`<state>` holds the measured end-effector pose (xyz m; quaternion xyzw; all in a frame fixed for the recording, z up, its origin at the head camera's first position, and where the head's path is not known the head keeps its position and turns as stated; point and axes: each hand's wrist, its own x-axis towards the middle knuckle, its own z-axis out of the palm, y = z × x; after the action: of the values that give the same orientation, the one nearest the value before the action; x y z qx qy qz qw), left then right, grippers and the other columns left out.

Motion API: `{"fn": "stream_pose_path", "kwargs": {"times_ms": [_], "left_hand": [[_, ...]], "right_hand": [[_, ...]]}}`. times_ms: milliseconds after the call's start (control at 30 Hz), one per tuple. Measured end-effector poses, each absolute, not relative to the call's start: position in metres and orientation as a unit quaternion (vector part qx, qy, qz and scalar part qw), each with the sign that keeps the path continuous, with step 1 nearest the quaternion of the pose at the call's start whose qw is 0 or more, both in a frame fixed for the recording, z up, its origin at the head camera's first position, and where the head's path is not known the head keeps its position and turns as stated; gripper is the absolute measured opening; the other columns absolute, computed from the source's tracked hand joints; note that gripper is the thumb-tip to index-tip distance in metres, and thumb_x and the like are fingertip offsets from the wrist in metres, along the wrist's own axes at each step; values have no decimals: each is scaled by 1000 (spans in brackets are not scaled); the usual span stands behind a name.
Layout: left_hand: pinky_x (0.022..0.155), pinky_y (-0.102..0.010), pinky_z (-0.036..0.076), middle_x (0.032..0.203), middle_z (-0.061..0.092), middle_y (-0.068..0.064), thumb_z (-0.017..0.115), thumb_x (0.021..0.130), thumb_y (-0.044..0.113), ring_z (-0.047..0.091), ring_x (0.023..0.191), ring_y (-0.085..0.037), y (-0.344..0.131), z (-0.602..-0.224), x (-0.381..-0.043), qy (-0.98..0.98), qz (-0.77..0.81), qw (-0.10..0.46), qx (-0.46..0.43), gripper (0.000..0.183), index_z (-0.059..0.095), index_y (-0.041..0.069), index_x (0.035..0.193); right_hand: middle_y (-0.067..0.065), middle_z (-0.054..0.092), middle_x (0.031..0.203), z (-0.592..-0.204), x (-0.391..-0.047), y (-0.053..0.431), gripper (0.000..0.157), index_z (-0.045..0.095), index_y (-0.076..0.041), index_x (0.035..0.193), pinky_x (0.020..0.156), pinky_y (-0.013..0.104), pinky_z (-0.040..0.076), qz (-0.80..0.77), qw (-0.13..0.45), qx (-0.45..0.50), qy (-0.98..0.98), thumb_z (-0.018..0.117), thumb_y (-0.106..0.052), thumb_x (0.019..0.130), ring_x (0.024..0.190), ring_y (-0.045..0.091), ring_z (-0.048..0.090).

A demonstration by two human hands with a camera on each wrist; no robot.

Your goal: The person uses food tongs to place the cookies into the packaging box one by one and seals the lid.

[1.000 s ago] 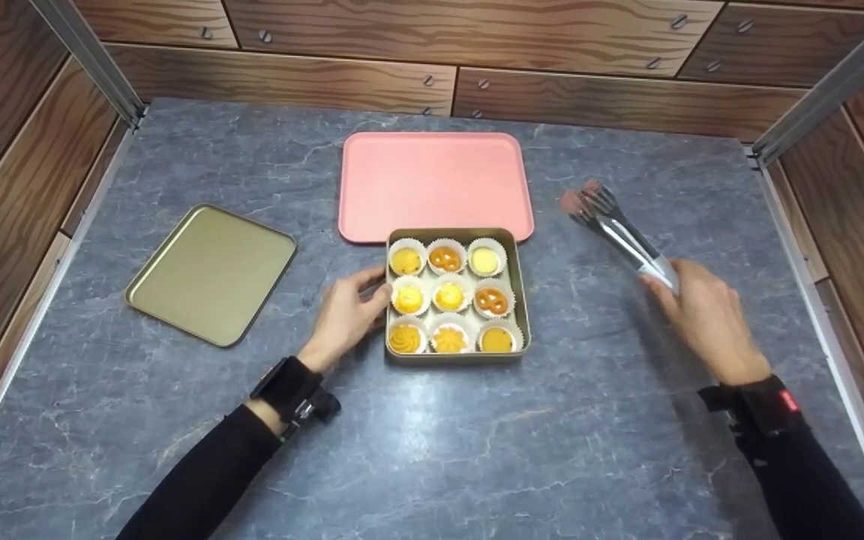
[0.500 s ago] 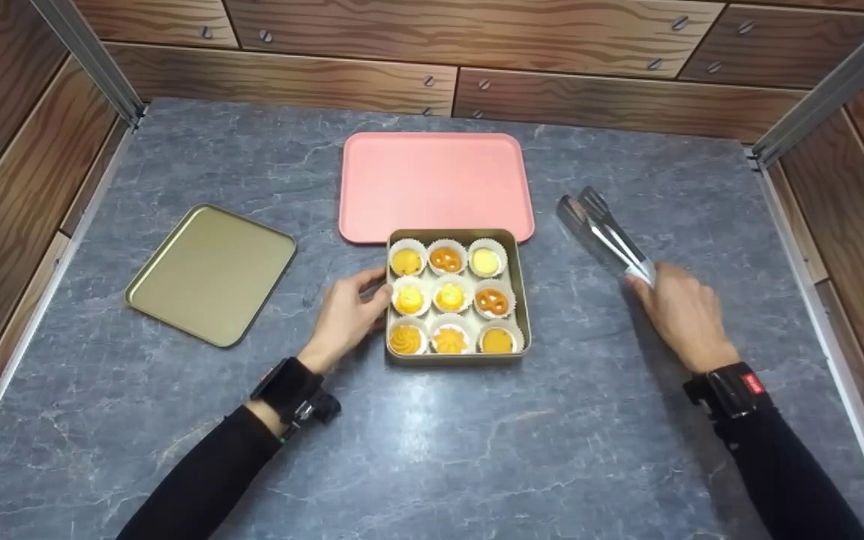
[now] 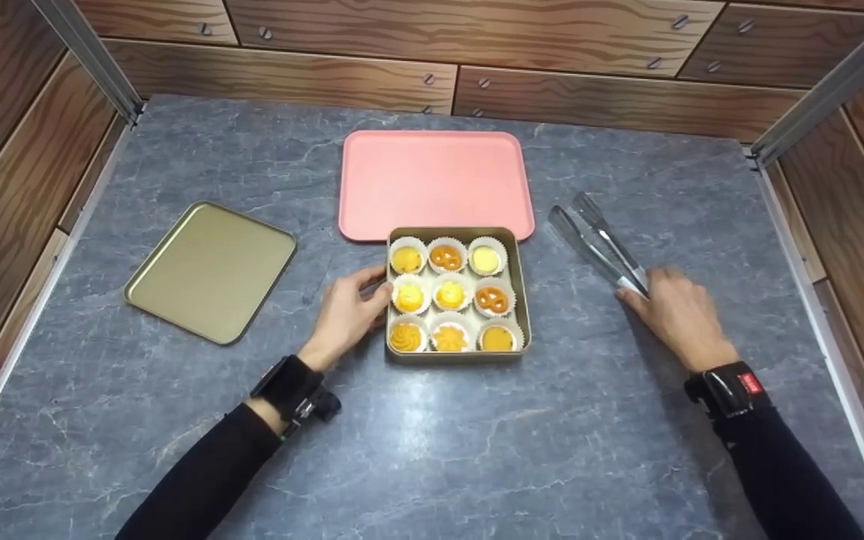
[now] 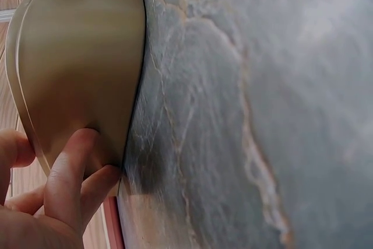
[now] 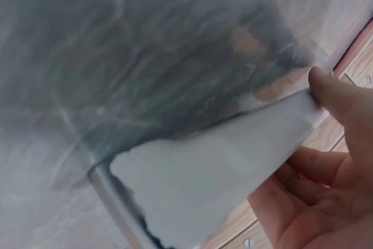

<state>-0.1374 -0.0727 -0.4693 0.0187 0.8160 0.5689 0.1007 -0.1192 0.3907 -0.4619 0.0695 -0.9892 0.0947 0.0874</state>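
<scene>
A square gold tin holds several small pastries in white paper cups. On its left side lies my left hand, fingertips touching the outer wall and the thumb at the rim; in the left wrist view the fingers press lightly on the tin wall. To the right of the tin, my right hand grips the pale handles of metal tongs. Their tips stand apart and point to the far left. In the right wrist view the white handle lies between thumb and fingers.
A pink tray lies behind the tin, its front edge partly hidden by it. The gold lid lies at the left. Wood-patterned walls enclose the grey marbled table at the back and sides.
My right hand has moved a little left with the tongs. Their tips have come lower and toward me, and the two arms now show more clearly apart. The left hand and tin have stayed put.
</scene>
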Motion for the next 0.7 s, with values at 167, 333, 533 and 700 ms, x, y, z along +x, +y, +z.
{"fn": "stream_pose_path", "kwargs": {"times_ms": [167,333,533,700], "left_hand": [[86,-28,62,144,59,-20,66,101,17,71,110,-26,-73,-471,-137,825,557,91,26,48,56,2,145],[101,-37,57,145,58,-21,64,103,18,66,122,-30,-74,-470,-135,837,540,80,42,47,56,0,145],[67,-29,58,86,72,-10,59,106,24,65,69,-17,-84,-464,-126,874,478,36,80,44,58,1,144],[102,-47,56,131,68,-21,60,105,18,72,103,-35,-115,-457,-137,902,414,-64,105,40,60,0,141]], "right_hand": [[15,55,73,-458,-124,396,48,63,4,88,48,56,44,109,51,62,-991,77,-42,92,59,37,56],[14,58,75,-451,-126,399,58,66,3,97,50,54,44,118,40,48,-991,71,-55,94,62,35,56],[25,63,89,-448,-109,375,54,61,10,123,52,61,50,97,183,97,-974,76,-33,95,70,45,60],[19,66,91,-441,-103,349,43,65,5,124,57,54,53,143,215,144,-955,76,-24,95,72,37,63]]}}
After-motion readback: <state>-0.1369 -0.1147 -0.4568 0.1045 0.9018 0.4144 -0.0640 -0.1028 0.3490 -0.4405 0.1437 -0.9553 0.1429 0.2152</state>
